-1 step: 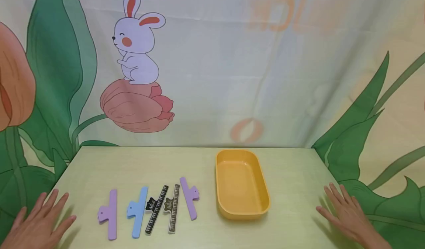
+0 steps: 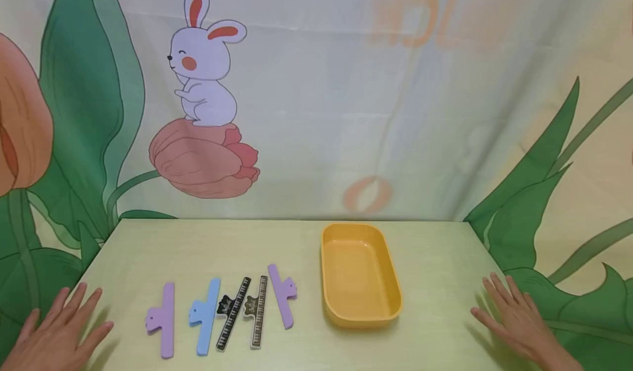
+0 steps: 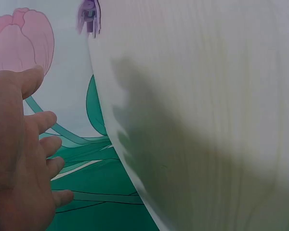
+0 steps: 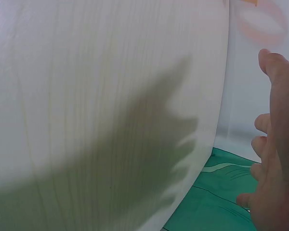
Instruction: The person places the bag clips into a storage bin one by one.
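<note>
At the left edge of the table my left hand [image 2: 61, 327] is spread with its fingers apart, holding nothing. The closest thing to it is a purple bag clip [image 2: 168, 320]. To the right of that lie a light blue clip [image 2: 208, 316], a black clip with piano-key marks [image 2: 234, 315], a similar clip with a greyish handle [image 2: 259, 311] and a second purple clip [image 2: 281, 296]. A yellow rectangular tray [image 2: 325, 283] stands right of the clips. My right hand [image 2: 516, 321] hovers by the table's right edge, fingers extended and nothing in it.
The pale wood-grain table [image 2: 435, 283] ends at a hanging cloth [image 2: 306, 112] printed with a rabbit, tulips and leaves, which also runs down both sides. In the left wrist view, the end of a purple clip [image 3: 90, 17] shows at the top.
</note>
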A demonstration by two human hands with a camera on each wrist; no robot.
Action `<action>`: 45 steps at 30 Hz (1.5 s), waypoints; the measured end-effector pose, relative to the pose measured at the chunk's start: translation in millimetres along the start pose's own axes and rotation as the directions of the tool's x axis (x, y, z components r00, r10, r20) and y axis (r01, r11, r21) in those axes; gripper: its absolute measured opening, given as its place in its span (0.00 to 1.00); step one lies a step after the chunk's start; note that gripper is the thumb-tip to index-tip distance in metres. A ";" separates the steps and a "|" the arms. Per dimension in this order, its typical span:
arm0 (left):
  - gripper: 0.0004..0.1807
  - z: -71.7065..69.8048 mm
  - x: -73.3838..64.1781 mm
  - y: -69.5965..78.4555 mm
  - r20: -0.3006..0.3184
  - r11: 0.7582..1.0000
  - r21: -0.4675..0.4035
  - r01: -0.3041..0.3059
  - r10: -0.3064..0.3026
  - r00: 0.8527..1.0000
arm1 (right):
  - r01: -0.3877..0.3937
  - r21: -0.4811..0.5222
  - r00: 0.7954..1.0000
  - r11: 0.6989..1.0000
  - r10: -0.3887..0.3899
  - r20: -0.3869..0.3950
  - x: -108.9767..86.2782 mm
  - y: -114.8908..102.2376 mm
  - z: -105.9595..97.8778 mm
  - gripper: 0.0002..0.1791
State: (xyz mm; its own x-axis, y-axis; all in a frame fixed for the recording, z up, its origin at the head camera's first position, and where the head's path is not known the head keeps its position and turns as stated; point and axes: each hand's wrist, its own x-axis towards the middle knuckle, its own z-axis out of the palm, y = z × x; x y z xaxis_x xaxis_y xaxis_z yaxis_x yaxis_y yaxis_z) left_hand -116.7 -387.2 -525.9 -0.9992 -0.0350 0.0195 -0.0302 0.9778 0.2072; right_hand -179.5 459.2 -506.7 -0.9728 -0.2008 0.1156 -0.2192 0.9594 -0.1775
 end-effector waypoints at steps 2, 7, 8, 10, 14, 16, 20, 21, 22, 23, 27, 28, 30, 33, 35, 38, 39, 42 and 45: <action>0.47 0.7 -0.3 0.2 -0.003 1.000 -0.002 0.000 0.000 1.000 | 0.004 -0.001 1.000 1.000 -0.004 -0.004 1.0 -1.1 -1.1 0.46; 0.46 0.6 -2.3 0.7 -0.006 1.000 -0.005 0.006 -0.006 1.000 | 0.017 0.005 1.000 1.000 -0.017 -0.011 5.0 -5.4 -4.7 0.46; 0.46 0.2 -3.2 0.7 -0.007 1.000 -0.002 0.009 -0.009 1.000 | 0.020 0.008 1.000 1.000 -0.019 -0.010 5.6 -6.4 -5.0 0.46; 0.46 -1.0 -4.8 1.0 -0.008 1.000 0.000 0.011 -0.011 1.000 | 0.021 0.013 1.000 1.000 -0.021 -0.009 6.1 -8.5 -5.1 0.46; 0.46 -4.0 -5.4 3.8 -0.040 1.000 -0.004 0.011 -0.011 0.999 | 0.020 0.022 1.000 1.000 -0.019 -0.014 7.2 -11.7 -4.3 0.46; 0.46 -5.9 -4.4 6.6 -0.048 1.000 -0.012 0.011 -0.012 0.999 | 0.024 0.030 0.999 0.999 -0.023 -0.035 8.0 -12.5 -4.0 0.44; 0.44 -10.7 -0.8 12.3 -0.050 1.000 -0.010 -0.001 0.001 0.999 | 0.031 0.085 0.997 0.996 -0.024 -0.080 10.4 -14.8 -5.4 0.42; 0.43 -11.8 0.0 13.4 -0.057 1.000 -0.011 -0.009 0.008 0.998 | 0.028 0.112 0.996 0.993 -0.019 -0.082 11.3 -15.7 -6.0 0.42; 0.42 -12.7 0.5 14.4 -0.066 1.000 -0.015 -0.015 0.014 0.998 | 0.021 0.147 0.997 0.989 -0.009 -0.080 12.3 -16.9 -6.8 0.42; 0.40 -13.4 1.0 15.1 -0.076 0.999 -0.022 -0.027 0.025 0.997 | 0.012 0.184 0.997 0.983 0.002 -0.081 13.5 -18.2 -7.4 0.42; 0.32 -14.4 0.0 18.0 -0.093 0.997 -0.065 -0.051 0.045 0.995 | -0.014 0.311 0.993 0.950 0.050 -0.106 18.1 -26.1 -8.3 0.39; 0.30 -14.2 -0.6 18.9 -0.099 0.995 -0.080 -0.054 0.046 0.994 | -0.018 0.337 0.991 0.941 0.062 -0.122 19.6 -29.2 -8.9 0.38; 0.28 -14.4 -1.3 21.1 -0.122 0.992 -0.108 -0.063 0.050 0.991 | -0.029 0.378 0.985 0.925 0.091 -0.146 22.5 -35.6 -10.3 0.35; 0.24 -13.8 -4.8 25.0 -0.201 0.987 -0.139 -0.083 0.054 0.978 | -0.060 0.425 0.977 0.903 0.140 -0.161 24.5 -46.1 -12.0 0.33; 0.22 -14.6 -6.0 28.1 -0.239 0.982 -0.157 -0.105 0.065 0.969 | -0.077 0.465 0.973 0.882 0.168 -0.157 24.9 -51.6 -12.2 0.31; 0.20 -16.7 -6.2 34.4 -0.272 0.978 -0.170 -0.121 0.071 0.960 | -0.069 0.538 0.968 0.840 0.186 -0.168 26.3 -59.9 -11.6 0.30; 0.20 -17.5 -5.9 36.7 -0.277 0.977 -0.177 -0.122 0.069 0.958 | -0.063 0.566 0.967 0.822 0.191 -0.170 27.1 -62.8 -11.5 0.29; 0.19 -19.0 -5.3 44.4 -0.286 0.974 -0.194 -0.120 0.061 0.956 | -0.057 0.643 0.964 0.764 0.209 -0.163 29.4 -72.5 -10.7 0.28; 0.19 -19.1 -5.5 51.0 -0.280 0.969 -0.216 -0.121 0.057 0.958 | -0.087 0.710 0.961 0.698 0.246 -0.125 29.9 -82.2 -9.0 0.28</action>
State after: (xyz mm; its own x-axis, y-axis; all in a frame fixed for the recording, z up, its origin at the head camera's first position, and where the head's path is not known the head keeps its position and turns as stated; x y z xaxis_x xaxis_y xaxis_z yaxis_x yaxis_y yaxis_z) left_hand -112.3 -341.1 -496.8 -0.9519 -0.0359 0.3044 0.0969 0.9070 0.4099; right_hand -189.9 376.1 -479.9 -0.9795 0.0680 0.1896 -0.1224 0.5468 -0.8283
